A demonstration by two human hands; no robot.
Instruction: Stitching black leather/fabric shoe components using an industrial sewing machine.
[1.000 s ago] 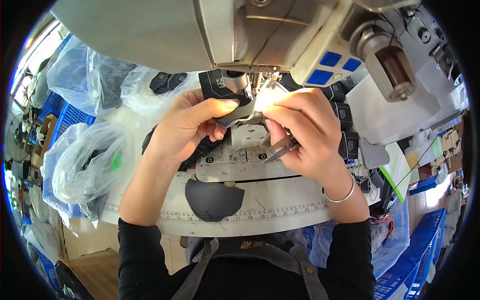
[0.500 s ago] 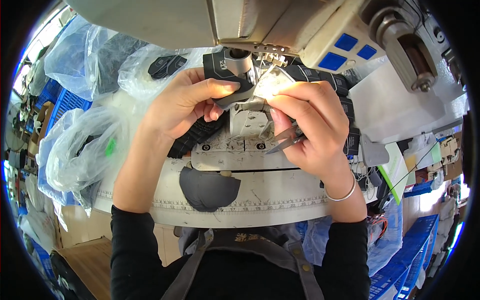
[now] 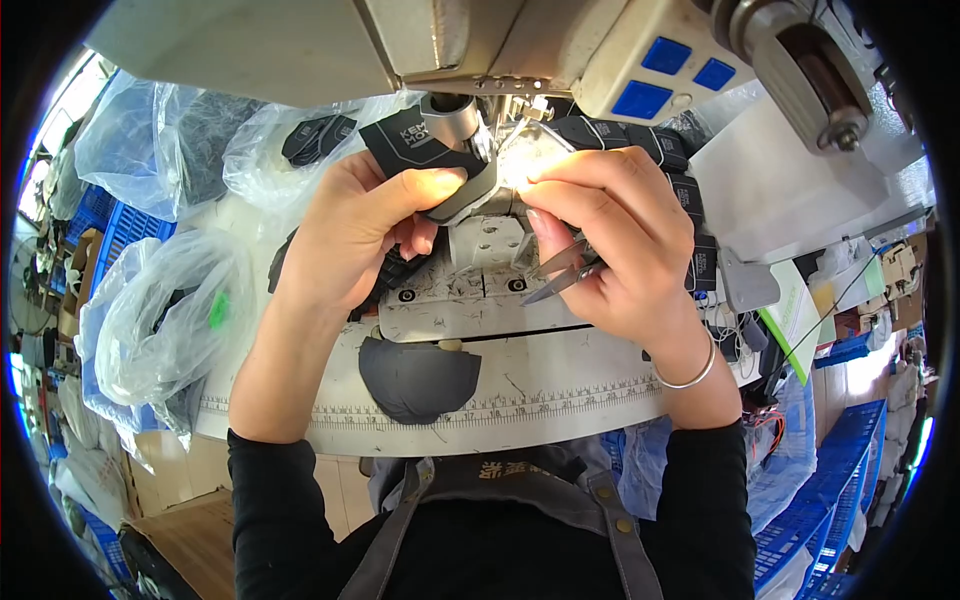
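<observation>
My left hand [image 3: 365, 225] is closed on a dark grey fabric piece [image 3: 425, 150] with pale printing, thumb on top, just left of the sewing machine's presser [image 3: 452, 120]. My right hand [image 3: 615, 235] is closed, its thumb and forefinger pinched together beside the brightly lit needle area; glare hides what lies between the fingertips. Tucked in that same palm is a pair of thread snips [image 3: 565, 275], blades pointing left. A curved dark grey fabric piece [image 3: 418, 382] lies on the table edge nearest me, over the printed ruler.
The sewing machine head [image 3: 480, 45] spans the top, with a blue-buttoned panel [image 3: 640, 80] on its right. Black printed pieces [image 3: 685, 195] curve in a row behind my right hand. Clear plastic bags [image 3: 165, 320] crowd the left. Blue crates [image 3: 830, 490] stand at the lower right.
My view has shifted slightly. The fabric piece in my left hand has tilted a little, showing more of its print. Both hands keep their holds beside the needle.
</observation>
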